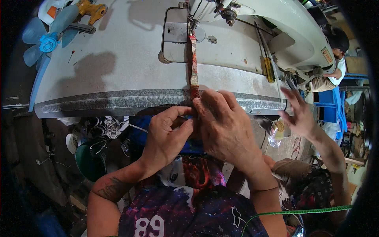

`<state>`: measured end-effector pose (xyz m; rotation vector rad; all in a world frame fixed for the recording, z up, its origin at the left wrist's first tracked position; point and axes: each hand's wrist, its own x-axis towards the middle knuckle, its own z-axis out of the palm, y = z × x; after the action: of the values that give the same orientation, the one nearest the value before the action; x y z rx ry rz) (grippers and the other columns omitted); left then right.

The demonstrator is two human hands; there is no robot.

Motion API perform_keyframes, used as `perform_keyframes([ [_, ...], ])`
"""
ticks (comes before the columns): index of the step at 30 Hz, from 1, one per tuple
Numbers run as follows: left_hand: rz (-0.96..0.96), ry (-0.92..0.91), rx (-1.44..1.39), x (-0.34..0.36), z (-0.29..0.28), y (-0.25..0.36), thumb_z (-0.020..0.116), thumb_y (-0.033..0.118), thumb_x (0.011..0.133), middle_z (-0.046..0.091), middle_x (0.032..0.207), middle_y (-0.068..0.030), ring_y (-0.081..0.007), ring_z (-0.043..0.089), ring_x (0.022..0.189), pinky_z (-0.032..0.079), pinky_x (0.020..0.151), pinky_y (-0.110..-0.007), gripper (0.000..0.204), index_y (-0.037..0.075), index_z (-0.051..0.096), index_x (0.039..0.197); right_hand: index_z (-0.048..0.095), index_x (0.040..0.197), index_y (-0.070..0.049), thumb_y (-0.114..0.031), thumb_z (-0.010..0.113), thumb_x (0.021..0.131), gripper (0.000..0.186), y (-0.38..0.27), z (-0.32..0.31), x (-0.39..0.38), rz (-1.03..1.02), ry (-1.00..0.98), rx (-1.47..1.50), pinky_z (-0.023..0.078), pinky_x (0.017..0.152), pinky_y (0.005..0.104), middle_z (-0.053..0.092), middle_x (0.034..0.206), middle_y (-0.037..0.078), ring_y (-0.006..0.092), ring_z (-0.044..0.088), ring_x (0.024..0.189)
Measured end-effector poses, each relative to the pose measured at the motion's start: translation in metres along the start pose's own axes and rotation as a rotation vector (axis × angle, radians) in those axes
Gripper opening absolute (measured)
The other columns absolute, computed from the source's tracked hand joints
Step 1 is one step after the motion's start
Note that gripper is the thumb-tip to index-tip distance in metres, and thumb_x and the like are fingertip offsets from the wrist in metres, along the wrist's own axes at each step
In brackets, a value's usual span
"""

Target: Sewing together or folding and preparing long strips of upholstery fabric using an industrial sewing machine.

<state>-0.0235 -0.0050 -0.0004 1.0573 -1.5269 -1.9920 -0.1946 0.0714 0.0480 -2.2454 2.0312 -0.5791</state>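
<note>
Seemingly to keep it straight, left hand (167,136) and right hand (227,124) bunch fingertips at the near end of the red strip (194,65), which runs from the sewing machine (300,33) over the ruler (118,102); their exact pinch I can't tell

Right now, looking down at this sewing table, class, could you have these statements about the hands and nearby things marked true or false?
1. The strip runs from beneath the sewing machine toward the person's left hand and right hand. True.
2. The fan is right of the strip. False: the fan is at the far left.
3. The yellow-handled screwdriver is right of the strip. True.
4. The ruler runs along the table's far edge. False: the ruler runs along the near edge.
5. Another person's hand is at the right. True.
6. The green tub stands on the table. False: the tub is below it, at the left.
</note>
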Motion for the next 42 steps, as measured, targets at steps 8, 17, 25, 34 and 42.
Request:
perform_keyframes([
  [8, -0.091, -0.055, 0.018, -0.001, -0.012, 0.029, 0.072, 0.018, 0.102, 0.071, 0.093, 0.0016, -0.0019, 0.054, 0.073, 0.043, 0.063, -0.021, 0.026, -0.001, 0.074, 0.119, 0.075, 0.114, 0.001, -0.014, 0.071, 0.082, 0.035, 0.037, 0.002, 0.015, -0.329, 0.031, -0.024, 0.055, 0.098, 0.0437, 0.068, 0.131, 0.013, 0.0320, 0.062, 0.126],
  [17, -0.098, -0.104, 0.080, 0.009, -0.023, 0.047, 0.073, 0.022, 0.103, 0.073, 0.096, 0.0006, -0.0038, 0.061, 0.079, 0.048, 0.066, -0.023, 0.027, -0.001, 0.076, 0.116, 0.074, 0.110, -0.002, -0.016, 0.069, 0.083, 0.031, 0.048, 0.019, 0.013, -0.323, 0.060, 0.007, 0.054, 0.098, 0.0414, 0.068, 0.126, 0.011, 0.0303, 0.064, 0.122],
  [25, 0.779, 0.193, 0.817, 0.095, -0.050, 0.060, 0.066, 0.012, 0.105, 0.077, 0.110, -0.0157, -0.0273, 0.074, 0.096, 0.059, 0.086, -0.038, 0.022, 0.005, 0.077, 0.122, 0.069, 0.111, -0.002, -0.015, 0.070, 0.083, 0.032, 0.040, 0.051, 0.011, -0.245, 0.409, 0.145, 0.053, 0.094, 0.0432, 0.069, 0.120, 0.013, 0.0299, 0.066, 0.113],
  [34, 1.018, -0.095, 1.073, 0.135, -0.057, 0.057, 0.061, 0.008, 0.105, 0.074, 0.130, -0.0139, -0.0337, 0.068, 0.122, 0.053, 0.107, -0.046, 0.029, 0.007, 0.074, 0.131, 0.069, 0.111, 0.000, -0.017, 0.067, 0.083, 0.032, 0.038, 0.043, 0.007, -0.330, 0.278, -0.040, 0.054, 0.097, 0.0456, 0.069, 0.124, 0.016, 0.0322, 0.066, 0.116],
  [42, 0.986, -0.114, 1.016, 0.138, -0.060, 0.054, 0.065, 0.012, 0.105, 0.075, 0.130, -0.0143, -0.0334, 0.068, 0.123, 0.054, 0.106, -0.045, 0.023, 0.003, 0.076, 0.123, 0.068, 0.109, 0.002, -0.016, 0.065, 0.085, 0.031, 0.032, 0.036, 0.010, -0.330, 0.244, -0.070, 0.055, 0.100, 0.0463, 0.068, 0.131, 0.020, 0.0349, 0.065, 0.123],
])
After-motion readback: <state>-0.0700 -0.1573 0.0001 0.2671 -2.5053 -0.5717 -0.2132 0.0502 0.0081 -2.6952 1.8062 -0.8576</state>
